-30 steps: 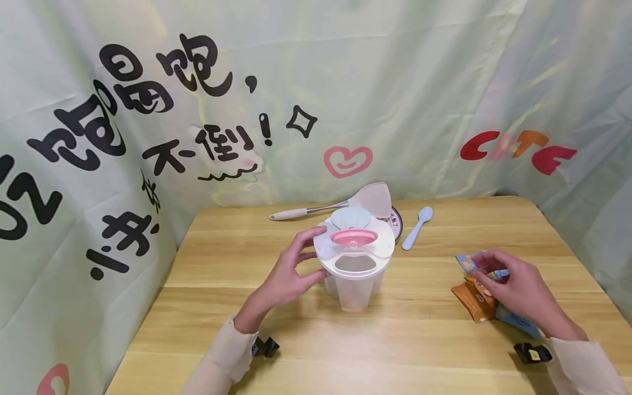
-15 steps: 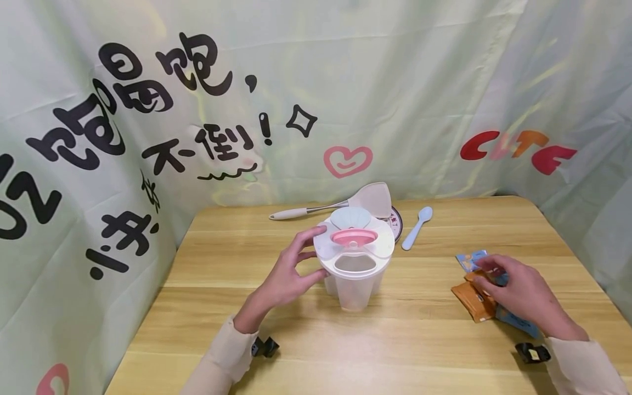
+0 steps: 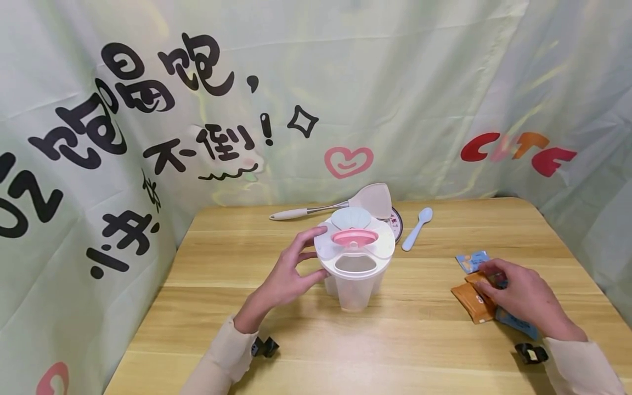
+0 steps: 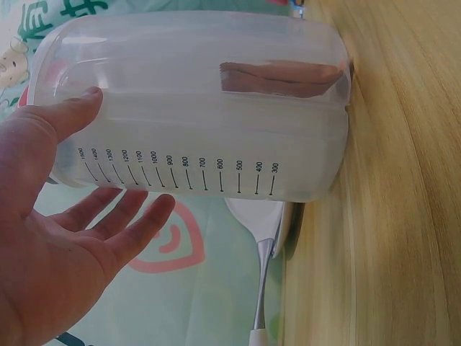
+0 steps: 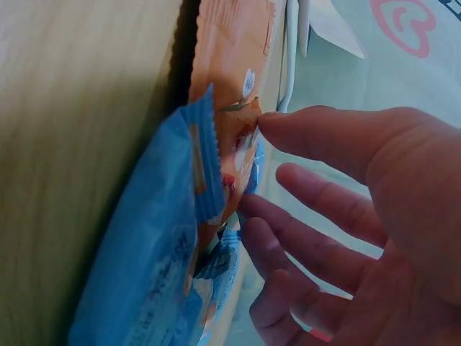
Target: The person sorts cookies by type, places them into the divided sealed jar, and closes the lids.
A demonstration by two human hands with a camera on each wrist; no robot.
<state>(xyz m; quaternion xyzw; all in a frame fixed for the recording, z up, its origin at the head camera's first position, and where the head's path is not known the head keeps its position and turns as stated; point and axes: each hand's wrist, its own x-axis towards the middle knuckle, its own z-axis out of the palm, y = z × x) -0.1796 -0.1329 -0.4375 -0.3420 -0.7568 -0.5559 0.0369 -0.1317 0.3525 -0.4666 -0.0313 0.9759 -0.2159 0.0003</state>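
While the left hand (image 3: 291,278) grips the lidded container (image 3: 353,293) on the surface (image 3: 419,351), the right hand (image 3: 527,291) touches an orange packet (image 5: 239,137) beside blue packets (image 5: 148,231), its fingers (image 5: 302,241) relaxed and grasping nothing.

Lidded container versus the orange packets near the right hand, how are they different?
The container is far bigger than either of the orange packets. The container has translucent walls, while the orange packets look opaque. The container stands upright; the orange packets lie in a loose pile with blue packets. Both the container and the packets are on the wooden table.
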